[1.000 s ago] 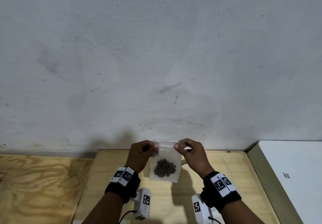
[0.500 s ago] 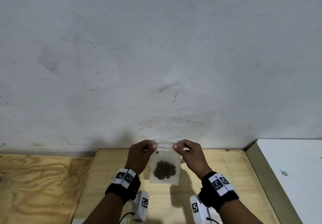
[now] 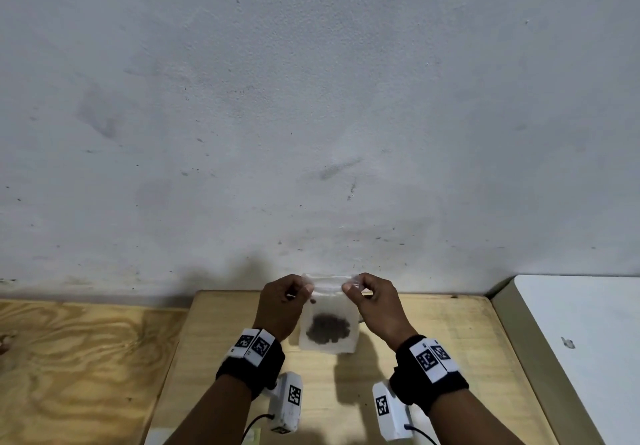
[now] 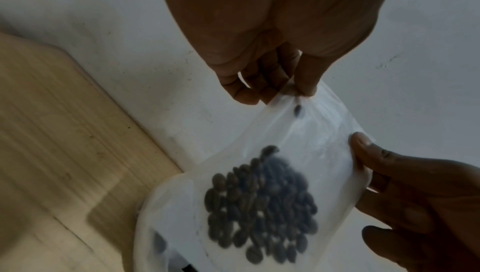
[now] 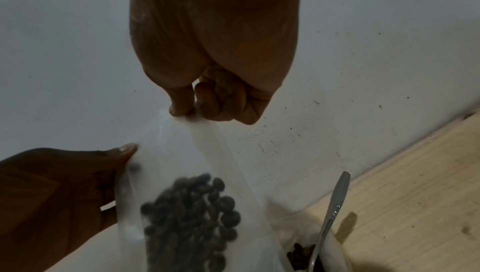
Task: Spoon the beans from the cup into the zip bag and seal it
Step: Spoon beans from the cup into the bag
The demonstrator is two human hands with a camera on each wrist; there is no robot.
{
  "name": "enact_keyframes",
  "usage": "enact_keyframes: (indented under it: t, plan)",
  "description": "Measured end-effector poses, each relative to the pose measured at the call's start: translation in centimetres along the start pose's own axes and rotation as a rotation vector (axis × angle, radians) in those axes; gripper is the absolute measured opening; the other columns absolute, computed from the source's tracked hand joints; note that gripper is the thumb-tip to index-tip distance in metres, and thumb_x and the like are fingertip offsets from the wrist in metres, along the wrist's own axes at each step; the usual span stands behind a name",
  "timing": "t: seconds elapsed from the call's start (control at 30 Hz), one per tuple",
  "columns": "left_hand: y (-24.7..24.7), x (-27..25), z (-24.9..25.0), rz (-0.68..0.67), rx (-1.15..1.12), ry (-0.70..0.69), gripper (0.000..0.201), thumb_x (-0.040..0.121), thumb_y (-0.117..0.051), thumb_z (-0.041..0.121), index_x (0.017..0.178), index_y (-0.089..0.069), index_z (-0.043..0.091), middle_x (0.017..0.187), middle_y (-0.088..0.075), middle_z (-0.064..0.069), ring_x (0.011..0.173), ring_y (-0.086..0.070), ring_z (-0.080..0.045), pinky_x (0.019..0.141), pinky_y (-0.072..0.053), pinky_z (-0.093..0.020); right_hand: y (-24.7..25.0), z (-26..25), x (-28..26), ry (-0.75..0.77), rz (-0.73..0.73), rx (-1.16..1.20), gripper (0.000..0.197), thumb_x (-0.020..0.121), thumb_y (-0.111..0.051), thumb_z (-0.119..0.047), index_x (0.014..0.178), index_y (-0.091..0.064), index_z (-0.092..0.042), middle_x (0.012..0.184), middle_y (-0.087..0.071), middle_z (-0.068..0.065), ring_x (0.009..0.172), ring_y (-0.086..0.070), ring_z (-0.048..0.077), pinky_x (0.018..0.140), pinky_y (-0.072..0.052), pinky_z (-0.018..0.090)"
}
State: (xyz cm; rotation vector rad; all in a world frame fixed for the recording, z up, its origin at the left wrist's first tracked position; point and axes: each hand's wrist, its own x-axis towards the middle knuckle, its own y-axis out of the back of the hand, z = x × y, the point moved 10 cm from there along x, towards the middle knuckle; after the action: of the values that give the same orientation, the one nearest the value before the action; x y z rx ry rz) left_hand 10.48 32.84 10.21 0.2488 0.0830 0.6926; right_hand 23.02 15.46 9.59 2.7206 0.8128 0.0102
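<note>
— Hardly moved since a moment ago: same pinch on the zip bag (image 3: 329, 302), same spot in front of the gray wall (image 3: 311, 98).
— Held by which hand?
— By both. Left hand (image 3: 280, 306) pinching the top left corner with thumb and one finger, other fingers curled in. Right hand (image 3: 375, 309) pinching the top right corner the same way.
— Up in the air or lying down?
— Up in the air, hanging straight down between the two hands, above the wooden table (image 3: 433, 340).
— And the beans (image 3: 327, 332)?
— Piled dark in the lower middle of the bag. One lone bean (image 3: 312, 301) higher up, just under the left thumb.
— Zipped along the top?
— Cannot tell. Pulled flat between the two pinches, but too cloudy to see.
— Any sign of the cup (image 5: 336, 245)?
— Down on the table, near the bag on the right-hand side, seen only from the right wrist. Something brown in the bottom, maybe a few beans, too dark to be sure.
— And the spoon (image 5: 335, 200)?
— Standing in the cup, leaning, handle up toward the wall, not touched by either hand.
— Anything else around?
— Black wrist bands (image 3: 254, 358) with little black-and-white squares, a white tabletop (image 3: 588, 340) off to the right, and swirly plywood (image 3: 69, 358) off to the left.
</note>
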Motion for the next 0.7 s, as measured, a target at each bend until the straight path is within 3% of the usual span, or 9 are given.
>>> enact_keyframes:
  t: [0.13,0.23,0.37,0.47,0.53,0.63,0.7]
  plan:
    - [-0.2,0.0,0.3,-0.032,-0.071,0.019,0.012,0.085,-0.072,0.007,0.074,-0.072,0.01,0.066,-0.071,-0.002,0.062,-0.066,-0.008,0.064,-0.05,-0.019,-0.4,-0.2,0.0,-0.016,-0.052,0.035,0.023,0.087,-0.075,-0.03,0.067,-0.067,-0.033,0.084,-0.071,-0.003,0.072,-0.064,0.009,0.072,-0.059,0.045]
    - [-0.9,0.0,0.4,-0.082,-0.087,0.025,0.008,0.082,-0.078,0.018,0.076,-0.077,0.012,0.07,-0.073,-0.001,0.066,-0.065,-0.008,0.065,-0.052,-0.023,-0.8,-0.9,-0.3,-0.003,-0.108,0.057,0.027,0.088,-0.076,-0.027,0.065,-0.061,-0.026,0.083,-0.07,-0.003,0.072,-0.063,0.006,0.072,-0.058,0.042]
    - [-1.5,0.1,0.3,-0.087,-0.059,0.024,0.01,0.081,-0.078,0.015,0.073,-0.077,0.009,0.066,-0.071,-0.003,0.061,-0.06,-0.007,0.062,-0.05,-0.024,-0.9,-0.8,-0.7,-0.01,-0.142,0.083,0.03,0.084,-0.08,-0.028,0.063,-0.059,-0.02,0.075,-0.067,0.0,0.067,-0.06,0.01,0.067,-0.052,0.033]
    - [-1.8,-0.1,0.7,-0.076,-0.045,0.02,0.01,0.08,-0.079,0.018,0.071,-0.077,0.017,0.064,-0.072,0.002,0.061,-0.061,-0.007,0.061,-0.051,-0.021,-0.5,-0.5,-0.6,-0.026,-0.13,0.094,0.031,0.084,-0.079,-0.029,0.062,-0.058,-0.021,0.072,-0.063,-0.004,0.065,-0.057,0.01,0.067,-0.05,0.031]
    - [-1.7,-0.3,0.7,-0.062,-0.102,0.044,0.012,0.08,-0.079,0.02,0.071,-0.077,0.012,0.066,-0.073,-0.003,0.062,-0.064,-0.01,0.062,-0.053,-0.021,0.4,-0.9,-0.6,-0.042,-0.084,0.128,0.031,0.083,-0.08,-0.026,0.062,-0.059,-0.019,0.071,-0.063,-0.003,0.064,-0.057,0.009,0.067,-0.049,0.029]
    - [-1.6,-0.5,0.7,-0.047,-0.198,0.066,0.012,0.081,-0.076,0.017,0.072,-0.078,0.009,0.069,-0.074,-0.009,0.062,-0.065,-0.011,0.062,-0.05,-0.02,2.0,-0.8,-0.7,-0.122,-0.035,0.242,0.024,0.083,-0.08,-0.019,0.067,-0.065,-0.01,0.066,-0.061,0.002,0.047,-0.048,0.006,0.049,-0.04,0.019]
    - [-1.9,-0.7,0.7,-0.04,-0.221,0.075,0.01,0.082,-0.074,0.014,0.074,-0.078,0.011,0.072,-0.075,-0.01,0.065,-0.067,-0.011,0.063,-0.049,-0.019,2.3,-0.4,-1.0,-0.171,-0.063,0.281,0.024,0.085,-0.078,-0.019,0.069,-0.065,-0.006,0.067,-0.061,0.009,0.04,-0.039,0.007,0.042,-0.033,0.018]
